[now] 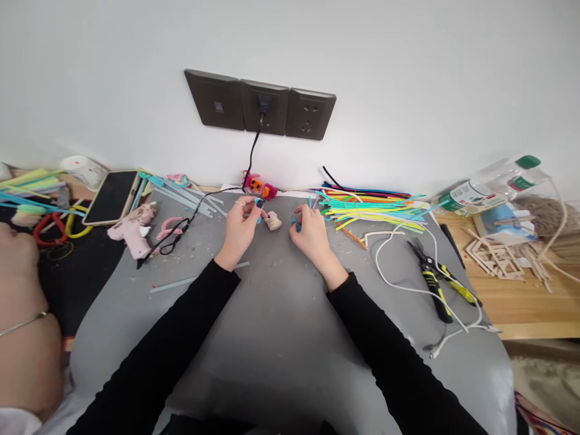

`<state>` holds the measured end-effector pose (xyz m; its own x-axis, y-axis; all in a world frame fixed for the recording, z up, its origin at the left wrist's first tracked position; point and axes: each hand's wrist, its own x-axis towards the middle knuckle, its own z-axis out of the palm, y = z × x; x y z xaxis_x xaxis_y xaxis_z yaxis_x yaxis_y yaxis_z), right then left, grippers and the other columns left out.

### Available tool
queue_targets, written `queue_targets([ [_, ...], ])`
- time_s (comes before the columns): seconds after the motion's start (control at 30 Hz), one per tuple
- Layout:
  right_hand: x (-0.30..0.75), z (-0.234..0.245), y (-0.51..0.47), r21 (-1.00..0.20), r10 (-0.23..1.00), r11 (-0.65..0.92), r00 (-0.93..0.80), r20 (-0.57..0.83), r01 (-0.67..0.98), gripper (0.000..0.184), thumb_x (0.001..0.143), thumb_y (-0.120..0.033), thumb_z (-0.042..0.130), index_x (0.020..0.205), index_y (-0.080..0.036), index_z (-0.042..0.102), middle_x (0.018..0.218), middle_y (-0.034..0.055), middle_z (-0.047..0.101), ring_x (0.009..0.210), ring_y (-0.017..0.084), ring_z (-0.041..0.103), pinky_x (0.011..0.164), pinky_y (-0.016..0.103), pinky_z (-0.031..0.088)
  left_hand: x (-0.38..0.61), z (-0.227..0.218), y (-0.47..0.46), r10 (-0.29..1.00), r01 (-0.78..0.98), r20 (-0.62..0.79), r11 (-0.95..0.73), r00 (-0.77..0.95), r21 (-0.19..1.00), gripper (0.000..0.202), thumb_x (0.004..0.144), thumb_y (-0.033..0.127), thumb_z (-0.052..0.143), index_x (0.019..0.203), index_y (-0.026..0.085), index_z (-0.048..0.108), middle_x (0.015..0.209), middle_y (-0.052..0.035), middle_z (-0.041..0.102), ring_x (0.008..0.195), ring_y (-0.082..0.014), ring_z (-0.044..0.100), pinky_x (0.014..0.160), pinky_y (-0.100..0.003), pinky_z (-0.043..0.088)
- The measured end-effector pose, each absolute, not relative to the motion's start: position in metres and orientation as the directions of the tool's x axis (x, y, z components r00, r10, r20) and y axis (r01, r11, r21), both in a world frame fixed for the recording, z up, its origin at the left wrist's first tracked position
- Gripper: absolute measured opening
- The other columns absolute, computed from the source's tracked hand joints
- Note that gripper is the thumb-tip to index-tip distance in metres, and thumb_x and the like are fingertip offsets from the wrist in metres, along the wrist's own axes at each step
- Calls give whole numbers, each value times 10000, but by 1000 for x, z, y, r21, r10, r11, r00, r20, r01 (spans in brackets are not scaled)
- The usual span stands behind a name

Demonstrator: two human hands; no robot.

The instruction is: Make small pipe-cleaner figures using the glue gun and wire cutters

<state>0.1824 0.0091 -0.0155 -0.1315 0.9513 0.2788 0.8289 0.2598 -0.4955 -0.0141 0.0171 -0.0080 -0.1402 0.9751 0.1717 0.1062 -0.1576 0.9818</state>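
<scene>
My left hand (241, 228) rests on the grey mat (281, 338), its fingers pinched beside a small beige fuzzy piece (273, 222) that lies between both hands. A bit of blue shows at those fingertips. My right hand (312, 232) is curled over a short teal pipe cleaner (296, 225), just right of the beige piece. Both arms wear black sleeves.
A pile of coloured pipe cleaners (374, 208) lies to the right, with yellow-handled pliers (435, 279) and a white cable (403, 284). A pink glue gun (133, 228), phone (112, 196) and more sticks sit left. Another person's arm (22, 326) is at far left. Wooden sticks (498, 257) lie far right.
</scene>
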Motion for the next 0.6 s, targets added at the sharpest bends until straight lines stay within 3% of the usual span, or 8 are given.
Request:
queue_targets([
  [0.13,183,-15,12,-631,931,286,-54,361,721,229,846,-154,540,1067,-206,570,916,82,649,921,274,546,861,415,452,-11,-7,15,976,73,183,-175,-115,982,335,938,533,675,1021,217,601,763,-31,705,782,-197,720,725,-321,545],
  [0.23,181,-14,15,-800,904,355,40,425,483,185,922,-244,565,1106,-230,559,989,74,652,910,227,576,858,378,480,-9,-6,13,980,40,179,-176,-91,984,365,937,558,672,1039,215,598,766,-42,727,777,-199,727,706,-313,542],
  [0.4,178,-15,22,-970,970,243,-4,243,7,415,927,-549,676,1199,-260,555,1015,57,648,809,180,610,685,317,513,-7,-5,12,988,23,142,-140,-59,990,481,873,641,733,1037,203,621,824,-79,769,737,-184,704,629,-278,521],
  [0.5,176,-14,22,-987,986,140,-81,146,-82,530,862,-653,723,1206,-276,579,1014,46,645,742,164,603,606,305,515,-6,-7,12,991,17,133,-133,-26,991,522,828,676,763,1008,197,660,888,-101,777,769,-198,714,608,-278,553],
  [0.6,174,-10,18,-988,981,107,-147,123,-112,524,838,-662,746,1164,-273,617,1021,46,657,752,165,618,620,311,548,-6,-8,11,992,21,127,-127,3,992,520,805,658,790,1003,186,701,959,-109,774,799,-213,729,623,-306,604],
])
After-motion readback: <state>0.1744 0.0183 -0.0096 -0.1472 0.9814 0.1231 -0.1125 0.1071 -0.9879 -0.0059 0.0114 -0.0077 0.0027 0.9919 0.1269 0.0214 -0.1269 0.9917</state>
